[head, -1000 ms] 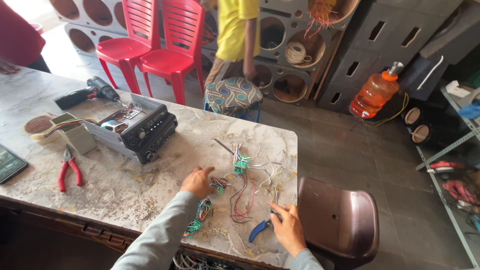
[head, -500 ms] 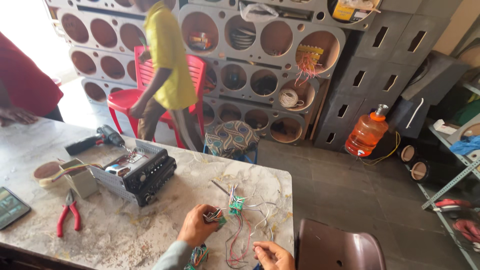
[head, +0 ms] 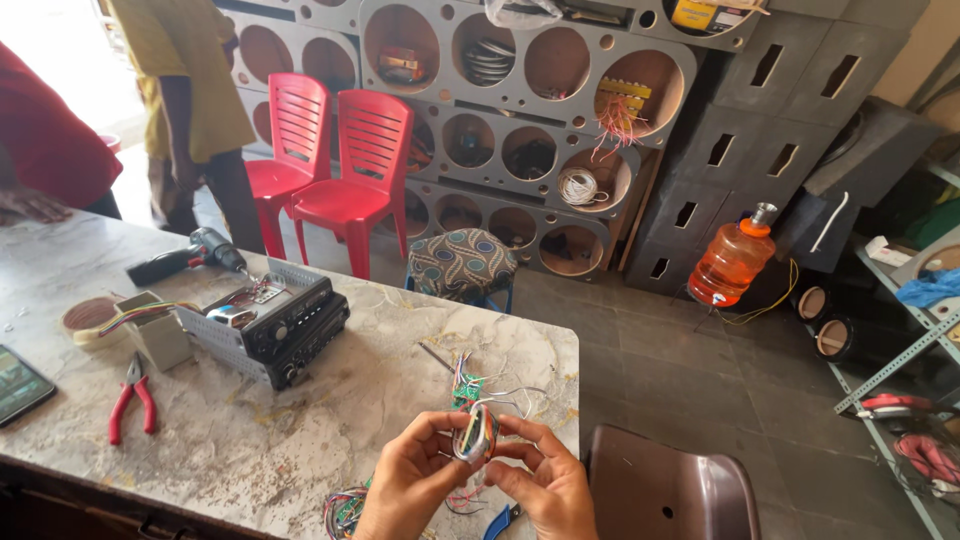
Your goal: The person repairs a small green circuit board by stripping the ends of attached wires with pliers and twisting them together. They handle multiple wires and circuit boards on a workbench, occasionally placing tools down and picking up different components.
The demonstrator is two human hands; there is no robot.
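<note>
1. Both hands have lifted off the worktop (head: 250, 440) since the earlier frames, where they were spread among loose wires; they now meet above its near edge, and the view has tilted up toward the speaker boxes (head: 520, 90).
2. Between them sits a small wire bundle (head: 476, 432), multicoloured, held just over the worktop near the green circuit board (head: 466, 388).
3. Left hand (head: 412, 480) pinches the bundle's left side with thumb and fingertips; right hand (head: 545, 485) curls around its right side, fingers pressed close.
4. To handle it well, I judge a light grip near the ends keeps the thin strands from kinking.
5. Farther left lie the car stereo (head: 275, 325), red pliers (head: 130, 398) and a drill (head: 190, 255).
</note>
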